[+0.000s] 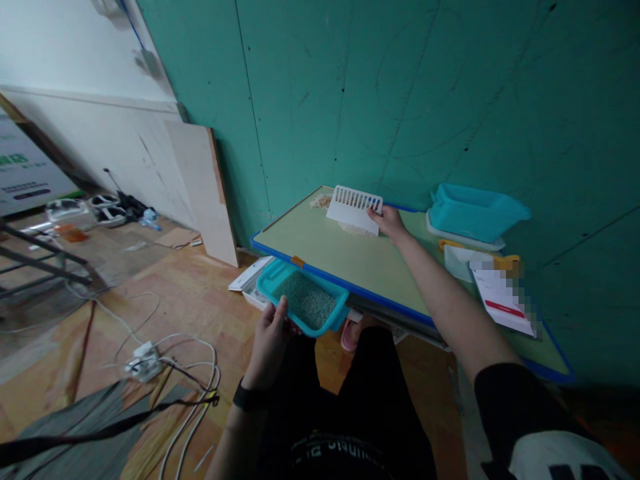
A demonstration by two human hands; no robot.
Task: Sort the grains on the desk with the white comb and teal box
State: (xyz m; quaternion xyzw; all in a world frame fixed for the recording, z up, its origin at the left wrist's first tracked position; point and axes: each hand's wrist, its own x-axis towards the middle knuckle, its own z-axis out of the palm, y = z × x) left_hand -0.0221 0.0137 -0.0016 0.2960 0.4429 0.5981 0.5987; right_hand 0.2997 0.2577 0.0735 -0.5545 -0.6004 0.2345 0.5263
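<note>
Left hand (270, 340) clamped on teal tray (303, 298) of granules, lower centre, at table (320, 250) edge. Right hand (389, 223) pinching white slotted scraper (353, 208), mid-frame, on pale granule pile (350, 229).

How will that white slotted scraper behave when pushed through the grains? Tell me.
The white slotted scraper looks like a thin flat plastic sheet, so probably light and fairly stiff. The right hand grips only one corner, so it may twist. Its slots would likely let small grains slip through.

Desk (345, 257): pale green top, blue edge.
Far edge: grain pile (327, 203), white slotted scraper (353, 209).
Right side: teal tub (475, 211), papers (503, 300).
</note>
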